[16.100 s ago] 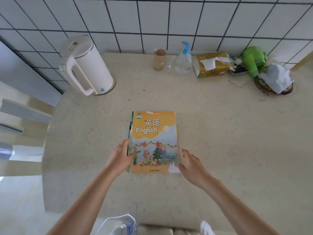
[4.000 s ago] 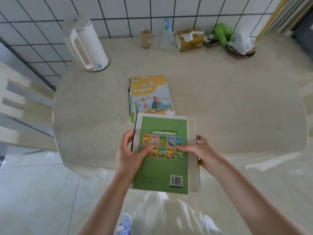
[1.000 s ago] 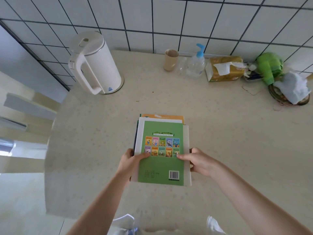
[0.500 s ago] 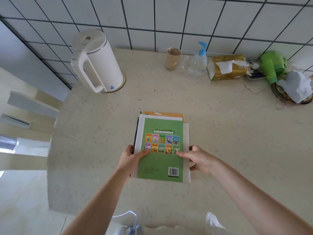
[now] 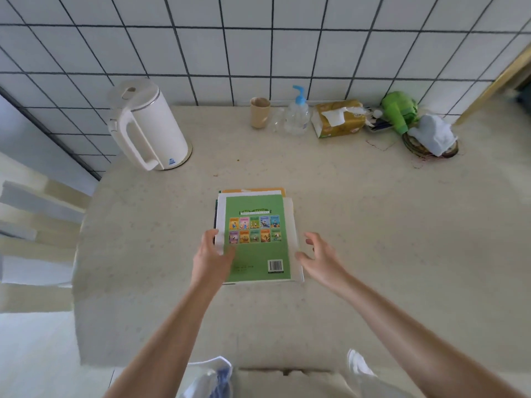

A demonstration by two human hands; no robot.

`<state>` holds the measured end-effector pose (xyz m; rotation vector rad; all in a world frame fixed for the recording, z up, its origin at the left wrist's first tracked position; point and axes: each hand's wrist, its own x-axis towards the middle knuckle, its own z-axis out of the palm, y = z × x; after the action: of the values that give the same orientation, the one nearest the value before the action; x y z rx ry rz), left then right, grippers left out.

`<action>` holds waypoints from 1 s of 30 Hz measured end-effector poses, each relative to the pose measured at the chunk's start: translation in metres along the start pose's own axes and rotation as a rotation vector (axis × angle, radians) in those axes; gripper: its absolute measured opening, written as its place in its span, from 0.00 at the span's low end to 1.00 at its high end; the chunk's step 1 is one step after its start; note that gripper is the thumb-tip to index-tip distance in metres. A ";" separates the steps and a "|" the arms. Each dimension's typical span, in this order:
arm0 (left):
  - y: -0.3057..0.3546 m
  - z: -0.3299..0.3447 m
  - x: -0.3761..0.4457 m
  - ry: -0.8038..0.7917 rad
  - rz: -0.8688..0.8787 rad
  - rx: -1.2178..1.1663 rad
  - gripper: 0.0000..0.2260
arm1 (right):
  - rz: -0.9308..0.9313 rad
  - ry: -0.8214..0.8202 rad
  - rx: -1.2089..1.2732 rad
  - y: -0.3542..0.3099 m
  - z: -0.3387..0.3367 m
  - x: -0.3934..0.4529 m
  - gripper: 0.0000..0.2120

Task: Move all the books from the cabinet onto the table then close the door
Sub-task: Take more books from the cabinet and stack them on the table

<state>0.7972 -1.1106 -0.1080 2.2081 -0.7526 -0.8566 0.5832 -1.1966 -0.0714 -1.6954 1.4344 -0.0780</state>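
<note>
A stack of books (image 5: 255, 234) is lying flat in the middle of the pale table (image 5: 373, 225), with a green back cover facing up; white pages and an orange cover are peeking out beneath it at the far edge. The left hand (image 5: 212, 257) is resting against the stack's left edge, fingers relaxed and partly overlapping the near left corner of the green cover, gripping nothing. The right hand (image 5: 319, 254) is hovering just beside the stack's right edge, fingers spread and loosely bent, holding nothing; whether its fingertips are touching the pages is hard to tell. At the far left of the table a white kettle (image 5: 146, 124) is standing upright near the tiled wall (image 5: 258, 47). Along the wall are sitting a tan cup (image 5: 260, 112), a clear pump bottle (image 5: 297, 114) with a blue top, a yellow tissue pack (image 5: 339, 119), a green object (image 5: 399, 109) and a white cloth (image 5: 434, 133) lying on a round mat
</note>
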 end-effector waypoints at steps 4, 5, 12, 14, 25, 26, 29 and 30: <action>0.008 0.002 -0.027 0.097 0.333 0.020 0.18 | -0.079 0.116 -0.006 0.010 0.006 -0.041 0.24; 0.009 0.004 -0.034 0.098 0.419 0.012 0.17 | -0.083 0.149 -0.002 0.016 0.009 -0.052 0.23; -0.001 0.042 -0.090 -0.234 0.757 0.061 0.14 | 0.036 0.368 0.033 0.063 0.039 -0.137 0.20; -0.009 0.053 -0.109 -0.375 0.760 0.081 0.14 | 0.087 0.414 0.054 0.078 0.052 -0.167 0.20; -0.025 0.110 -0.228 -0.873 1.403 0.467 0.17 | 0.434 0.718 0.120 0.160 0.120 -0.347 0.20; -0.027 0.118 -0.243 -0.910 1.438 0.480 0.18 | 0.474 0.752 0.142 0.167 0.128 -0.366 0.20; -0.034 0.138 -0.289 -1.003 1.490 0.496 0.17 | 0.579 0.827 0.210 0.189 0.152 -0.419 0.19; -0.038 0.145 -0.306 -1.042 1.499 0.485 0.16 | 0.616 0.857 0.233 0.196 0.160 -0.437 0.19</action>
<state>0.5110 -0.9266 -0.1079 0.6812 -2.7285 -0.8894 0.3790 -0.7355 -0.0886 -0.9762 2.4050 -0.6598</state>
